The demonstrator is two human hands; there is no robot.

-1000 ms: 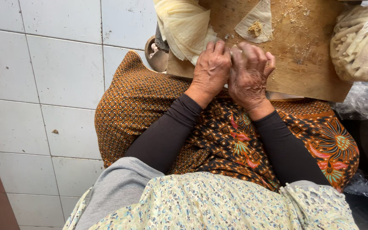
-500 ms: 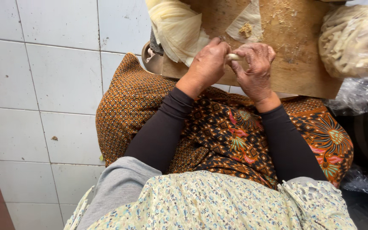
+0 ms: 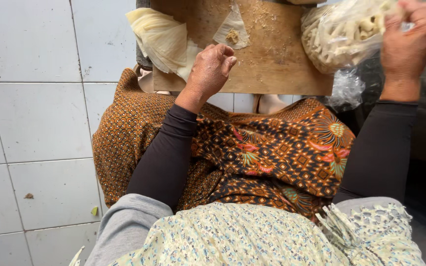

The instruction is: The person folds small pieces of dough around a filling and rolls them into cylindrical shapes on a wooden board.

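At the near edge of the wooden board (image 3: 272,54), the left hand (image 3: 210,69) rests loosely curled, fingers folded toward the palm and thumb alongside; whether anything lies inside the curl cannot be told. Its knuckles touch the board beside a stack of pale pastry wrappers (image 3: 161,37), which overhangs the board's left corner. Beyond the hand, a single triangular wrapper (image 3: 232,27) lies flat on the wood, carrying a small mound of brownish filling (image 3: 232,35); crumbs are scattered over the board around it.

On the opposite side, the right hand (image 3: 410,42) is raised at the upper right of the view, fingers bent and closed on the top of a clear plastic bag (image 3: 343,37). The bag is filled with pale rolled pastries (image 3: 366,27) and sits partly on the board's right end; a crumpled fold of plastic (image 3: 346,88) hangs below the board's edge.

Both forearms wear dark long sleeves (image 3: 166,152). The board rests across the person's lap, over a brown patterned cloth (image 3: 272,152). White floor tiles (image 3: 35,118) fill the left of the view.
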